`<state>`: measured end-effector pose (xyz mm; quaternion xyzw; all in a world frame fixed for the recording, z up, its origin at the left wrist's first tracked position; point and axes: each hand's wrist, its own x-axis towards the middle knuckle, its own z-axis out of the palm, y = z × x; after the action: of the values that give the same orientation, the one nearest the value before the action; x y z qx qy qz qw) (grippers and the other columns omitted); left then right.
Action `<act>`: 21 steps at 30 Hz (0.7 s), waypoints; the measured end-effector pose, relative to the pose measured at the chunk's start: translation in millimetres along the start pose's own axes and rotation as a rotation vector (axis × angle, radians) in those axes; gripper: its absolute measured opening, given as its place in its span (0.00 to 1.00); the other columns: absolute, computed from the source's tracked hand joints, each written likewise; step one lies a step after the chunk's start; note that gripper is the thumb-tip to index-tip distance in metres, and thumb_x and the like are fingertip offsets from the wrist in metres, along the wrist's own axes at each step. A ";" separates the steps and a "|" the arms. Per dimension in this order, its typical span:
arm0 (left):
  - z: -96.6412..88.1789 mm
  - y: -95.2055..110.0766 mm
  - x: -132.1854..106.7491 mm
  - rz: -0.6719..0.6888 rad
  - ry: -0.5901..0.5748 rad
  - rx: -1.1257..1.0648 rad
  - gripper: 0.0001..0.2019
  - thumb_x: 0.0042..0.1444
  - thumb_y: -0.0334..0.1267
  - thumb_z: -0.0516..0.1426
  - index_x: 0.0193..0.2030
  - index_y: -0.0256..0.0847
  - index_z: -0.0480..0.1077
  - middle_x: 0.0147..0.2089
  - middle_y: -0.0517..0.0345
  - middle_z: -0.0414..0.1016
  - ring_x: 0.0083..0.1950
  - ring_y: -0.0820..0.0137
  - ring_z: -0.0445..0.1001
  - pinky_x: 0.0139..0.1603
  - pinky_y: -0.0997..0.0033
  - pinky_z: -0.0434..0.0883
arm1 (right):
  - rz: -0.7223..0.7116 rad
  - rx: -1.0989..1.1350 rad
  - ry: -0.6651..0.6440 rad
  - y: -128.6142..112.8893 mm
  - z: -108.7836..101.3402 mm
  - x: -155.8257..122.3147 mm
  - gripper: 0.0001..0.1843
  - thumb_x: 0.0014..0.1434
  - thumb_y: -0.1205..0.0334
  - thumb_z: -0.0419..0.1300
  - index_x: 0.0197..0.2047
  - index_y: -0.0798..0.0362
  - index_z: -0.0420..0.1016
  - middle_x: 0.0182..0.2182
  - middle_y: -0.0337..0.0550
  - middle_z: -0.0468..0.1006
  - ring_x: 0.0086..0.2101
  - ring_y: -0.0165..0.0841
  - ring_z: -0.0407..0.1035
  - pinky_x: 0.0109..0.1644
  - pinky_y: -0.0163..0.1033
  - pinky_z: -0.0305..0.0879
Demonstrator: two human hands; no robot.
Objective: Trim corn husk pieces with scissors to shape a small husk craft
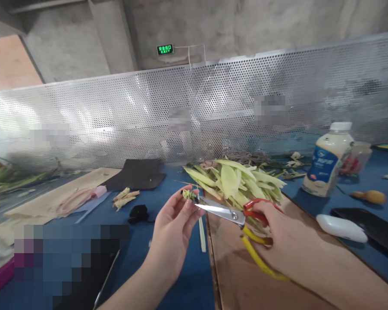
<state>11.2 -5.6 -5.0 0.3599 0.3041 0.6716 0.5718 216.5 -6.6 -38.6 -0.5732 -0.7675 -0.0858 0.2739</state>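
While the left hand (174, 224) pinches a small green knotted plant-fibre piece (189, 195) above the blue worktop (189, 282), the right hand (278, 224) holds red-and-yellow-handled steel scissors (235, 215), blades parted beside it. Its body looks formed, trimming apparently unfinished; pale-green leaf-like strips (230, 181) lie loose, farther right.

Scissors (235, 216) show red (and yellow) handles (255, 257).

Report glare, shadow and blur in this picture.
Head view: bright glare patches on the perforated screen; a white highlight along the scissors; a soft shadow on the brown board; the small yellow-green piece in the left hand looks soft; pixelated blocks mask part of the lower left.
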 end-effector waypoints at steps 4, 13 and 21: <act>-1.6 -0.9 -0.7 0.008 0.002 -0.009 0.11 0.49 0.30 0.61 0.41 0.39 0.73 0.44 0.55 0.74 0.39 0.73 0.73 0.41 0.75 0.73 | -0.009 0.008 -0.007 1.1 -0.5 0.2 0.19 0.47 0.53 0.56 0.42 0.52 0.63 0.33 0.43 0.74 0.28 0.35 0.69 0.27 0.38 0.63; -1.2 0.9 1.5 0.011 0.003 -0.013 0.12 0.48 0.30 0.61 0.41 0.39 0.73 0.43 0.55 0.74 0.39 0.73 0.73 0.40 0.75 0.73 | 0.015 0.004 -0.036 3.0 -1.0 -1.5 0.21 0.48 0.54 0.56 0.44 0.51 0.62 0.36 0.44 0.74 0.29 0.37 0.71 0.28 0.42 0.66; -2.6 0.2 -0.2 0.015 -0.008 -0.005 0.10 0.50 0.30 0.60 0.41 0.40 0.73 0.43 0.57 0.74 0.39 0.75 0.72 0.40 0.76 0.73 | 0.040 0.019 -0.048 -0.2 -1.3 0.9 0.19 0.49 0.50 0.55 0.43 0.50 0.61 0.40 0.45 0.73 0.31 0.38 0.71 0.30 0.43 0.67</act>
<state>9.0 -5.8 -6.3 0.3634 0.2975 0.6753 0.5687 216.6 -6.5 -37.0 -0.5878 -0.7630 -0.0589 0.2624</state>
